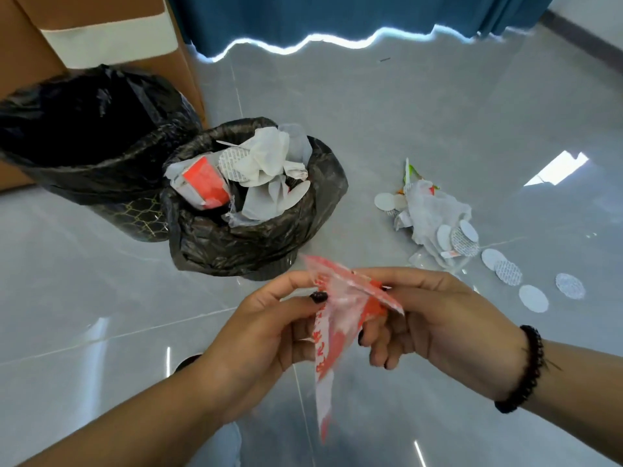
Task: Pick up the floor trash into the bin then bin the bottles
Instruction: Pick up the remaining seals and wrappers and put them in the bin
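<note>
Both grips pinching the red-and-white wrapper (340,318) — left hand (269,328), right hand (438,318). Looks flimsy, light, crinkly — I'd bunch it mid-sheet before dropping it into the bin (236,251).

both hands (269,326) (435,318) pinch a red and clear wrapper (340,318) above bare grey floor (101,298). straight ahead of the grip, near, the small bin (317,210) stands with its mouth heaped with paper and wrappers; little room left inside. ahead and left of the grip, a larger black-bagged bin (84,129) touches the small one, cardboard box (30,48) behind it. ahead and right, a trash pile (435,217) and loose white discs (534,298) lie on the floor. open floor left of the grip and beneath it.
</note>
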